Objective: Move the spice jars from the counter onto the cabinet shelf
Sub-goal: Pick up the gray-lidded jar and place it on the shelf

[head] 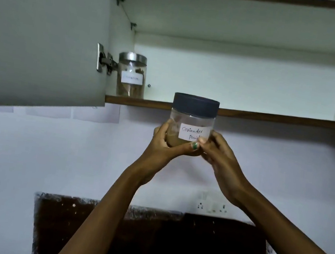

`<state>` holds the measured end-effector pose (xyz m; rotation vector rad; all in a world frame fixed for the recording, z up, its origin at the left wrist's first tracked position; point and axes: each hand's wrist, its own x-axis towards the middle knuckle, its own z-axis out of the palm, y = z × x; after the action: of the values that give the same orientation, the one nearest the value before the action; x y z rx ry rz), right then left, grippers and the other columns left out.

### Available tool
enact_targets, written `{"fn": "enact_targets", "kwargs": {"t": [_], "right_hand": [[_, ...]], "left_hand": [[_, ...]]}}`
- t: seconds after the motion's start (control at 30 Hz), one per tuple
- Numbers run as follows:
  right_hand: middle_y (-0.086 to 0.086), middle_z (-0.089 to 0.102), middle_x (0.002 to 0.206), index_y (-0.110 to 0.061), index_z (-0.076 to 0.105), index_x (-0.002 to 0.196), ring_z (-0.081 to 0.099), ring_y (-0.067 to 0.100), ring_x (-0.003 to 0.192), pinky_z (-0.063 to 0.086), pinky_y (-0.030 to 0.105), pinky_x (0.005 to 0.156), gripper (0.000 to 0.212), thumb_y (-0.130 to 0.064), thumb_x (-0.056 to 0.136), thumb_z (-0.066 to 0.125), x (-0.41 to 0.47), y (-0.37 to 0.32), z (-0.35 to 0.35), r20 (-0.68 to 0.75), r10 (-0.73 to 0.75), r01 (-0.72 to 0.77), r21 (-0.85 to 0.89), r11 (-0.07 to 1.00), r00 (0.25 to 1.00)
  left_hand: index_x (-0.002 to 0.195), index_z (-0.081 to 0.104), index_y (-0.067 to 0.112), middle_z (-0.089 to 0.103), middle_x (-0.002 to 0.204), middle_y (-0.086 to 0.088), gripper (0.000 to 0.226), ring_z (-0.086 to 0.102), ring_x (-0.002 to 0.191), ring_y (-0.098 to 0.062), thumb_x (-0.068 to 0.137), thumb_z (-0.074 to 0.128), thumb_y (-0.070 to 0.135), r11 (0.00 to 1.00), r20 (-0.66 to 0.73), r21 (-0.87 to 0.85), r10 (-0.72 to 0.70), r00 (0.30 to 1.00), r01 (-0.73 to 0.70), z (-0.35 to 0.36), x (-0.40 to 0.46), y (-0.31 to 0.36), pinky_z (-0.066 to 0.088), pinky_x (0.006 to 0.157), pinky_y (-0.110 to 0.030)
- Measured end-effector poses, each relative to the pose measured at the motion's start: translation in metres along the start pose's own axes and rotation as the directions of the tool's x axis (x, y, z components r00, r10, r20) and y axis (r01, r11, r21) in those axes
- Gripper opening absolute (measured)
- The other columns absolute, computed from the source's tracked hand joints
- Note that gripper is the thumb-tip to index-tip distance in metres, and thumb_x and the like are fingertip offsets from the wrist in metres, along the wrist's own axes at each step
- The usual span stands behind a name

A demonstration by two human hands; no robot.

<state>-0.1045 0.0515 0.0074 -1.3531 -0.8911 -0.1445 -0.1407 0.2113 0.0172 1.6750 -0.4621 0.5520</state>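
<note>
At far left of lower cabinet shelf [271, 117]: steel-lidded jar [131, 74] already standing, beside door hinge [105, 60]. Centre, just below shelf edge: coriander jar [192, 120], dark lid, upright, carried mid-lift. Left hand [166, 138] cupping base and side; right hand [216, 150] clasping opposite side, thumb over label. Step: second jar going up. Next, probably: raise base clear of shelf lip, push inward, set down right of first jar

Two bare forearms, rising from the lower centre and lower right of the frame, no sleeves, watch or bracelets in sight. Left hand [163, 140] with green polish on the thumbnail. Right hand [217, 153] with a pale thumbnail, apparently unpainted. No rings visible on either hand.
</note>
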Motion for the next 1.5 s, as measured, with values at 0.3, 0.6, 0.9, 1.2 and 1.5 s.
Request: {"fn": "enact_targets", "kwargs": {"t": [0.3,0.6,0.9,1.2,1.5], "right_hand": [[0.006,0.062,0.120,-0.022,0.042,0.134,0.058,0.013,0.115,0.047,0.029,0.097,0.052,-0.038,0.087,0.059,0.094,-0.027,0.028,-0.159,-0.247,0.224,-0.149,0.963,0.956],[-0.008,0.057,0.118,-0.026,0.039,0.134,0.042,-0.011,0.107,0.008,0.032,0.112,0.042,-0.044,0.096,0.041,0.148,-0.007,0.048,-0.137,-0.270,0.150,-0.560,0.814,0.953],[-0.005,0.064,0.114,-0.025,0.049,0.120,0.046,0.017,0.124,0.014,0.038,0.107,0.040,-0.049,0.097,0.026,0.161,0.008,0.050,-0.109,-0.296,0.087,-0.812,0.577,0.949],[-0.002,0.063,0.121,-0.022,0.050,0.128,0.046,0.020,0.122,0.019,0.037,0.097,0.053,-0.059,0.091,0.038,0.162,0.015,0.050,-0.085,-0.296,0.065,-0.883,0.465,0.951],[0.003,0.064,0.118,-0.022,0.047,0.131,0.046,0.023,0.120,0.020,0.037,0.095,0.058,-0.061,0.089,0.039,0.164,0.014,0.051,-0.104,-0.263,0.012,-0.914,0.407,0.959]], "left_hand": [[0.137,0.037,0.025,0.051,0.134,0.004,0.066,0.051,0.119,-0.004,0.081,0.069,0.034,0.963,-0.255,0.162,0.254,0.933,-0.218,-0.034,0.066,0.034,0.048,0.091,-0.015],[0.123,0.059,0.014,0.062,0.122,-0.004,0.041,0.058,0.114,-0.018,0.088,0.062,0.036,0.925,-0.338,0.352,0.266,0.903,-0.141,-0.064,0.101,0.019,0.046,0.100,-0.043],[0.131,0.052,0.027,0.058,0.127,0.001,0.049,0.053,0.115,-0.017,0.090,0.050,0.052,0.815,-0.524,0.570,0.263,0.810,0.103,-0.061,0.104,0.006,0.026,0.095,-0.039],[0.133,0.052,0.011,0.048,0.132,-0.009,0.042,0.052,0.118,-0.023,0.093,0.056,0.021,0.925,-0.652,0.381,0.284,0.703,-0.020,-0.050,0.100,0.006,0.040,0.104,-0.045],[0.128,0.057,0.007,0.058,0.124,-0.008,0.042,0.058,0.105,-0.018,0.087,0.065,0.015,0.913,-0.655,0.405,0.330,0.679,-0.052,-0.051,0.095,0.005,0.049,0.095,-0.034]]}}
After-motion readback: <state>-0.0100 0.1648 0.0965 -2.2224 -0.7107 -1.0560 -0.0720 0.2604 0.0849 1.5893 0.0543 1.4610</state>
